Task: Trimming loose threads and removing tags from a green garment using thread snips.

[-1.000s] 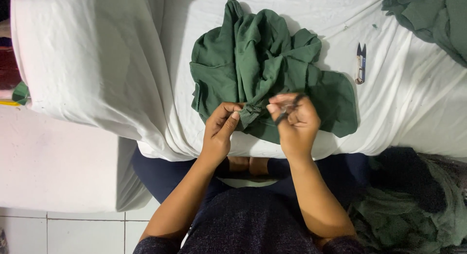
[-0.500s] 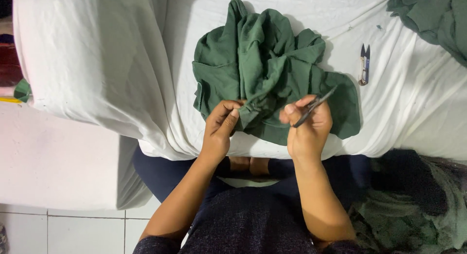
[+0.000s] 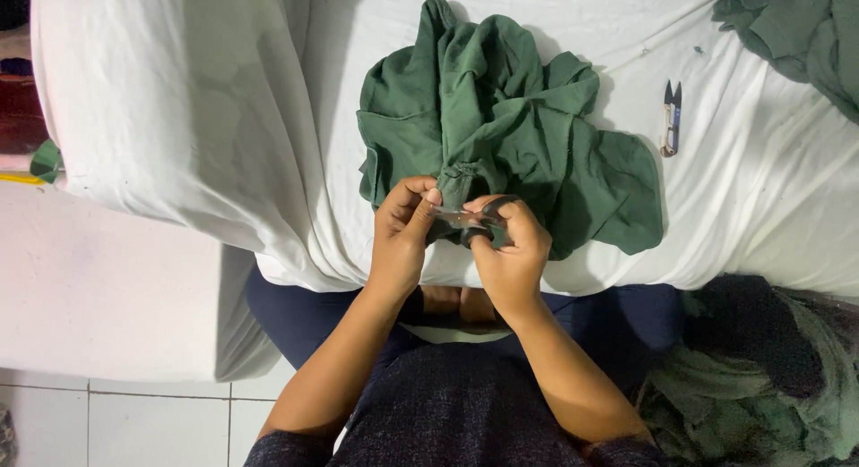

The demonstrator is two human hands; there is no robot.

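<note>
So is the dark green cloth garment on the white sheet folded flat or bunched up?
Bunched up: the dark green garment lies crumpled in loose folds.

Both the left hand and right hand pinch the near edge of the crumpled green garment, with thread snips lying to its right.

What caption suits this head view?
Both hands, left hand and right hand, pinch a crumpled dark green cloth garment on a white sheet.

Both arms reach forward with bent elbows. The left hand and right hand sit close together, fingers curled in a pinching grip.
</note>
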